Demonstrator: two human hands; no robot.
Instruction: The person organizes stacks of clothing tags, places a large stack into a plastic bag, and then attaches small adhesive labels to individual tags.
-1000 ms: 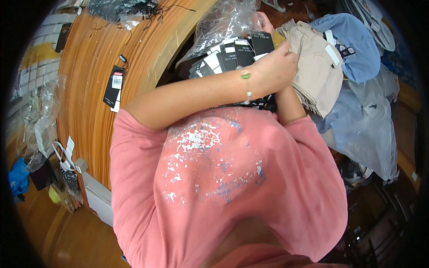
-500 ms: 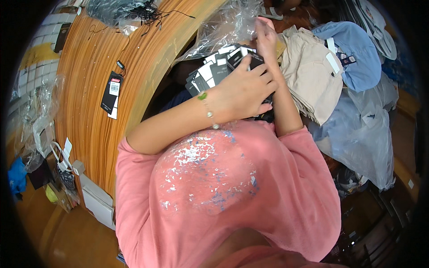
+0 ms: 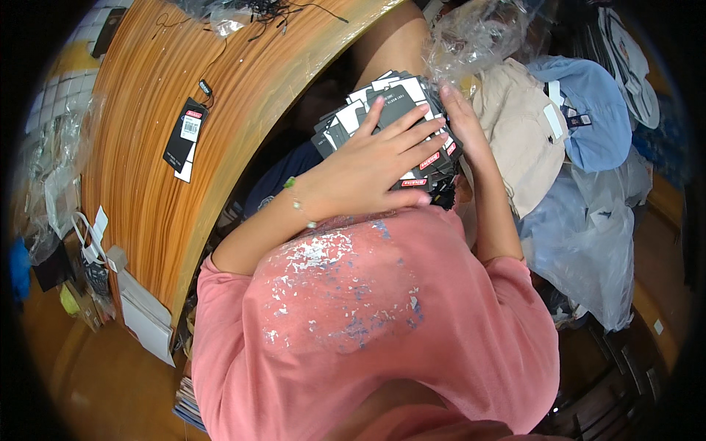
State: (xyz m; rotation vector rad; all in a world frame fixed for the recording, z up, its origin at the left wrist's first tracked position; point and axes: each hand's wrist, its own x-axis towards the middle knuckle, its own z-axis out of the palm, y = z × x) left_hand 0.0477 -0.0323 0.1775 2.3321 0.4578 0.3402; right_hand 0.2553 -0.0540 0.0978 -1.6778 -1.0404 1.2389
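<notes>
A thick pile of black and white hang tags sits on my lap, its cards fanned unevenly. My left hand lies flat over the top of the pile with its fingers spread. Against the pile's right side rests my right hand, its fingers stretched out along the edges and partly hidden by the tags. Black strings bunch at the near end of the pile, close to my pink shirt. How the pile is supported underneath is hidden.
A wooden table curves along the left, bearing one black hang tag and loose black strings. On the right are a beige cap, a blue cap and clear plastic bags. Crumpled plastic lies beyond the tags.
My right hand has come back from the far plastic to the pile's right side. My left hand has shifted slightly left, uncovering more tags. The crumpled plastic has moved right, exposing a bare leg.
</notes>
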